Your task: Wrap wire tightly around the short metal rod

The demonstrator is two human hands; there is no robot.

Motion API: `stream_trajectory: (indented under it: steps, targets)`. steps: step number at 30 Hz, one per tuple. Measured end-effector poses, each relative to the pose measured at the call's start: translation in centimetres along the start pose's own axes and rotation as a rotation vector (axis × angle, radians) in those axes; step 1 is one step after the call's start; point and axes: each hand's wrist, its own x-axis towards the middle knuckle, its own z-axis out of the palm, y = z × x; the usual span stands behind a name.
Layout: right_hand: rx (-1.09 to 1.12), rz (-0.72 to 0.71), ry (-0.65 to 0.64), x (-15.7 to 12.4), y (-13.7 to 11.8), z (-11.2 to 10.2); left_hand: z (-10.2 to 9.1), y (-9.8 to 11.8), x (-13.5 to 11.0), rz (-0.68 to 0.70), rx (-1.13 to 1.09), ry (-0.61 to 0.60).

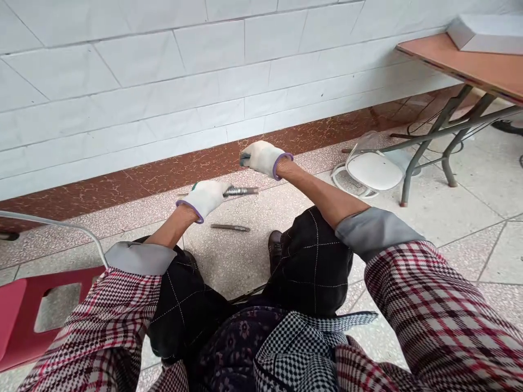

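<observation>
The floor lies open around the loose rod, up to the edge of the brown skirting. Your left hand grips the wire-wound rod; your right hand is curled, though you cannot tell whether it holds anything.

The speckled stone floor spreads out before me in large pale tiles, cream and faintly pink, with thin dark joints running between them. On it, in the open patch near a dark shoe, lies a thin dark rod, flat, roughly crosswise to the seated person, its right end looking ridged and lighter. Over to the person's right, a low white seat with a curved white tubular frame rests on the tiles. Just beside it, a brown-topped table stands on grey metal legs, carrying a white box-like object.
</observation>
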Motion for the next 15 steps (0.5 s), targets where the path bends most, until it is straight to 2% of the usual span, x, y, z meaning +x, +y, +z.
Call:
stream_trajectory:
  steps: [2,4,7,9,12,15]
  targets:
    - [0.041,0.027,-0.013,0.1,1.1,0.6,-0.8,0.5,-0.3,-0.031,-0.217,0.156]
    - [0.053,0.034,-0.039,-0.2,1.1,1.3,-1.5,0.5,-1.0,-0.067,-0.472,0.256]
    - [0.028,-0.016,-0.083,-0.9,-0.6,1.9,-2.1,0.2,-1.9,-0.166,-0.8,0.291]
    - [-0.003,-0.057,-0.108,-1.5,-2.5,2.1,-2.3,-0.3,-2.0,-0.255,-0.94,0.313]
    - [-0.009,-0.124,-0.123,-2.8,-5.8,2.0,-2.2,-1.8,-1.2,-0.342,-0.957,0.343]
    - [-0.025,-0.205,-0.111,-3.8,-8.3,1.6,-1.7,-3.1,-0.1,-0.331,-0.612,0.313]
